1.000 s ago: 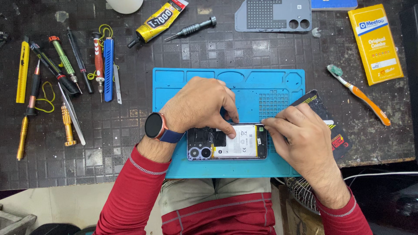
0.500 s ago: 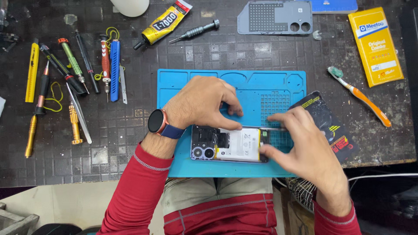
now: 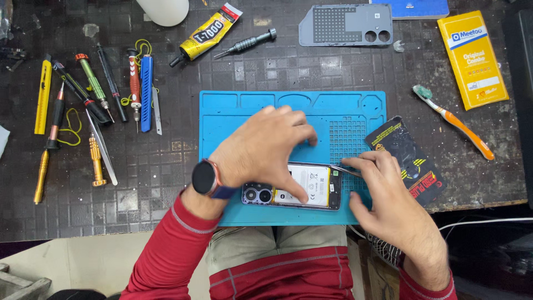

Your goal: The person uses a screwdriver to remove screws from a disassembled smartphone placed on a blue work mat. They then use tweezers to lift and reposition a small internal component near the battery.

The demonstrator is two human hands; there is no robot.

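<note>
An opened phone (image 3: pixel 302 189) with its back cover off lies on a blue work mat (image 3: pixel 239 128) near the table's front edge, white battery and camera lenses showing. My left hand (image 3: pixel 266 147), with a watch on the wrist, arches over the phone and presses its fingertips on the battery. My right hand (image 3: pixel 383 194) pinches thin metal tweezers (image 3: pixel 344 169), whose tips reach the phone's right end.
Screwdrivers, picks and a blue tool (image 3: pixel 145 91) lie in a row at the left. A glue tube (image 3: pixel 208 33), a grey phone cover (image 3: pixel 347 25), a yellow box (image 3: pixel 472 58), an orange toothbrush (image 3: pixel 455 125) and a dark packet (image 3: pixel 408 158) surround the mat.
My right hand has shifted from gripping the phone's right edge to holding tweezers at that end. My left hand has lifted its palm and now presses with its fingertips.
</note>
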